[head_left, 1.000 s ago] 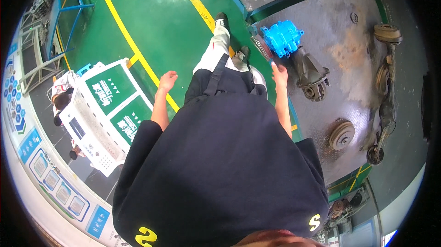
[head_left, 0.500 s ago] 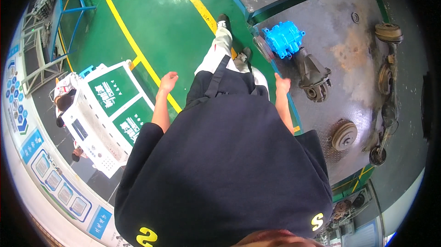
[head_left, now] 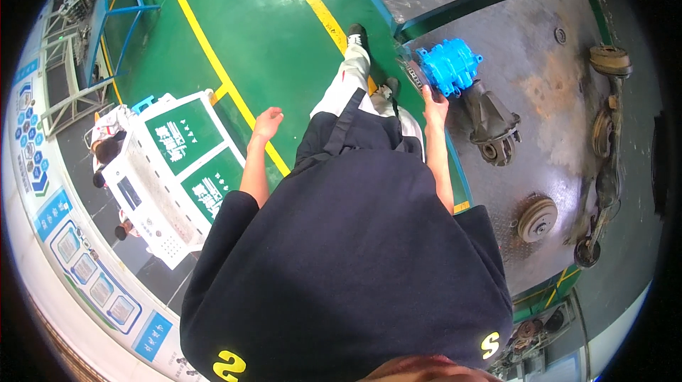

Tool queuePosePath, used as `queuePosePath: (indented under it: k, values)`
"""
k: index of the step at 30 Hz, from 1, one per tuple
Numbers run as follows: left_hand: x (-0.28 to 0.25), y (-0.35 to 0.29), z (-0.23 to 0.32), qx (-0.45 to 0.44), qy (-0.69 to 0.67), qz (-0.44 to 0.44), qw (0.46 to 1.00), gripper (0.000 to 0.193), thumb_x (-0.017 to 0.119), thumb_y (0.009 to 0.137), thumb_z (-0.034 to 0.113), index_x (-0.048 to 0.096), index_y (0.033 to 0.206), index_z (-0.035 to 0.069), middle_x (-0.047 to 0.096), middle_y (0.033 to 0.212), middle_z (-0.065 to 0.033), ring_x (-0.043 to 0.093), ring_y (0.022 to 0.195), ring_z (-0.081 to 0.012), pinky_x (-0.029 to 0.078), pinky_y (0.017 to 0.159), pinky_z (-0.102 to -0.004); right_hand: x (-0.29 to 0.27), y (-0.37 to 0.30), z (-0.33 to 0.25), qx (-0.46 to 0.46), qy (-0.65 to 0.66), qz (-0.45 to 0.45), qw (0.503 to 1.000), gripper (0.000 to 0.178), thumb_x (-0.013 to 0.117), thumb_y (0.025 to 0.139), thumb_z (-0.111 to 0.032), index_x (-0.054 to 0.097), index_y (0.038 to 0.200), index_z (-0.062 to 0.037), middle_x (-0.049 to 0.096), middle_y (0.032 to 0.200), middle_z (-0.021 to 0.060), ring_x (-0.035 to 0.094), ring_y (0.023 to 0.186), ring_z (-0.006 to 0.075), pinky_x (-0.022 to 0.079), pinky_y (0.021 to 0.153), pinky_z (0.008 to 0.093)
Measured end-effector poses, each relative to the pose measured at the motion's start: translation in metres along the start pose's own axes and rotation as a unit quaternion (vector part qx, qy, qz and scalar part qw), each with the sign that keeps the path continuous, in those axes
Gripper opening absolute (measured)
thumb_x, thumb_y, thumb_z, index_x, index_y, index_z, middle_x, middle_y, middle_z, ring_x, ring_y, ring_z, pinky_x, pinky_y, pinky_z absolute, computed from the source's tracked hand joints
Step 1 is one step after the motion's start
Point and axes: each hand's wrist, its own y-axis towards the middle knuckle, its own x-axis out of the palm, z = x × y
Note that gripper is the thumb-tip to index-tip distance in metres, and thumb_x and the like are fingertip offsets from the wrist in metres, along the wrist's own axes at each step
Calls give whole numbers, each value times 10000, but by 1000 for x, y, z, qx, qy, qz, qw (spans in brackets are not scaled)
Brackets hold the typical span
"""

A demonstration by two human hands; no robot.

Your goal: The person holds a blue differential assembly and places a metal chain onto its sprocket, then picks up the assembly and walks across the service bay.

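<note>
My left hand (head_left: pixel 267 125) hangs over the green floor (head_left: pixel 234 34) with nothing in it, its fingers loosely apart. Just at the blue edge of the metal bench, my right hand (head_left: pixel 435 106) reaches forward with thumb and fingers apart, and no object shows in it. It is nearest to a bright blue ribbed casing (head_left: pixel 450 67) and a dark flat piece (head_left: pixel 413 75) at the bench edge; whether it touches either I cannot tell. Right of that hand lies a dark grey, cone-shaped housing (head_left: pixel 491 118).
A round drum (head_left: pixel 538 219) and a small ring (head_left: pixel 560 35) lie on the steel bench (head_left: pixel 518 176). An axle with drums (head_left: pixel 605 169) runs along its far right. To my left stands a white cabinet (head_left: pixel 170 201), with people (head_left: pixel 108 142) beyond it.
My right hand has moved forward along the bench edge, closer to the blue casing, and its fingers have spread. My left hand is little changed. The surroundings have shifted slightly right and down.
</note>
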Motion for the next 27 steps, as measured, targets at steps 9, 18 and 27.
queuePosePath:
  k: [9, 18, 27]
  values:
    - [-5, 3, -50, -33, 18, -4, 999, 396, 639, 926, 274, 640, 1251, 48, 709, 1169, -143, 667, 1106, -260, 495, 963, -354, -55, -18, 42, 169, 53, 63, 982, 646, 746, 838, -556, 619, 1175, -20, 619, 987, 41, 586, 844, 125, 500, 671, 303]
    - [-7, 4, -21, 5, 12, 2, 1000, 377, 633, 936, 251, 644, 1237, 25, 712, 1147, -152, 664, 1100, -253, 493, 963, -343, 5, -2, -5, -4, -9, 32, 999, 875, 869, 729, -449, 524, 1340, 73, 622, 1250, 202, 605, 1132, 267, 498, 939, 386]
    - [-16, 10, -12, 23, 7, -1, 1000, 373, 635, 934, 248, 641, 1238, 33, 702, 1174, -143, 656, 1119, -246, 489, 968, -342, -65, -6, 79, 40, -329, 180, 926, 884, 880, 694, -482, 562, 1285, 93, 656, 1190, 186, 638, 1089, 263, 501, 941, 361]
